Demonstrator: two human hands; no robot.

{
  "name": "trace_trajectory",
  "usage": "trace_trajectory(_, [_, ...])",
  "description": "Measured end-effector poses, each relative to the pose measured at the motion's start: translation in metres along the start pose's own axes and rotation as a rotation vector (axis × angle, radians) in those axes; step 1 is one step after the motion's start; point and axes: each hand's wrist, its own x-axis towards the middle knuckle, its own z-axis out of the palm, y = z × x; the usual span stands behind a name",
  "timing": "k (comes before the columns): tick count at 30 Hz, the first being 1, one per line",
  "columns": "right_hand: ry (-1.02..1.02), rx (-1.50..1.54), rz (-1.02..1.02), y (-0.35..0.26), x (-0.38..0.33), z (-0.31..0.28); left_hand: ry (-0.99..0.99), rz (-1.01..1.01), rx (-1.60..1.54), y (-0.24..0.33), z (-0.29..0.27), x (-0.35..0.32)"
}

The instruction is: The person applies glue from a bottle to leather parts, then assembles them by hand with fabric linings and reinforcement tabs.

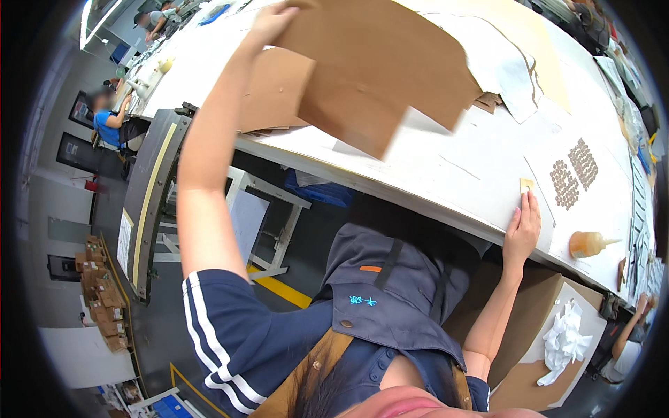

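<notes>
High over the table, my left hand (274,25) is closed on the edge of a large brown leather-like sheet (376,63), which is smeared by motion and lifted at an angle. Beneath it, more brown sheets (275,80) lie stacked at the table's near edge. My right hand (524,226) rests by the near edge, its fingers closed at a small flat tan piece (527,185) that sticks out past the fingertips. To its right lie rows of small brown pieces (575,174) on a white sheet. An amber squeeze bottle (587,244) with a pointed nozzle is nearby.
White cut pieces (512,104) and a pale yellow sheet (533,42) cover part of the white table (446,167). A cardboard box (516,327) with crumpled white paper (566,341) stands below right. A dark-topped stand (150,202) is at left. People work at other tables.
</notes>
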Motion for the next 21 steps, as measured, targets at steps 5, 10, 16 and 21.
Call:
trace_trajectory(5, [0.008,0.075,0.006,-0.007,0.001,0.003,0.396,-0.182,0.941,-0.081,-0.176,0.016])
trace_trajectory(10, [-0.007,0.028,0.009,-0.002,-0.001,0.007,0.227,-0.589,0.985,-0.182,-0.096,-0.024])
trace_trajectory(16, [-0.017,-0.018,0.056,-0.004,0.002,-0.001,-0.095,0.023,0.795,-0.129,0.091,-0.062])
trace_trajectory(21, [-0.022,0.006,0.065,-0.01,0.005,0.002,-0.155,0.528,0.664,-0.013,0.216,-0.047])
